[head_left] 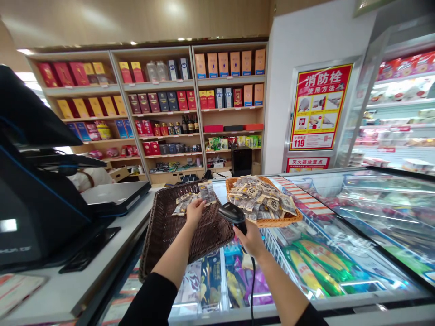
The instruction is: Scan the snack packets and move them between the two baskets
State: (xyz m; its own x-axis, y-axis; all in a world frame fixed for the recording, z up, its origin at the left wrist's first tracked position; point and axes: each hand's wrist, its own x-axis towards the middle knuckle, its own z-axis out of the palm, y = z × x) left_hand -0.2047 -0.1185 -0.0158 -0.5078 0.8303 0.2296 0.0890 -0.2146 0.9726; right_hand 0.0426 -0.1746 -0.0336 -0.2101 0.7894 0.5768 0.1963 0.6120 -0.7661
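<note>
My left hand (196, 211) reaches over the dark brown wicker basket (159, 235) and pinches a small clear-and-tan snack packet (207, 192) near its right far edge. A few similar packets (183, 203) lie in that basket just left of my fingers. My right hand (252, 239) is wrapped round the handle of a black barcode scanner (233, 213), whose head points left toward the held packet. The scanner's cable (253, 290) hangs down below my hand. Right of the scanner, an orange wicker basket (278, 222) is heaped with the same kind of packets.
Both baskets rest on a glass-topped freezer (326, 217) with bagged goods inside. At left, a black checkout terminal (30, 203) and a scale (108, 197) occupy the counter (88, 271). Shelves (159, 83) of boxed goods and bottles line the back wall, beside a red-and-yellow poster (321, 106).
</note>
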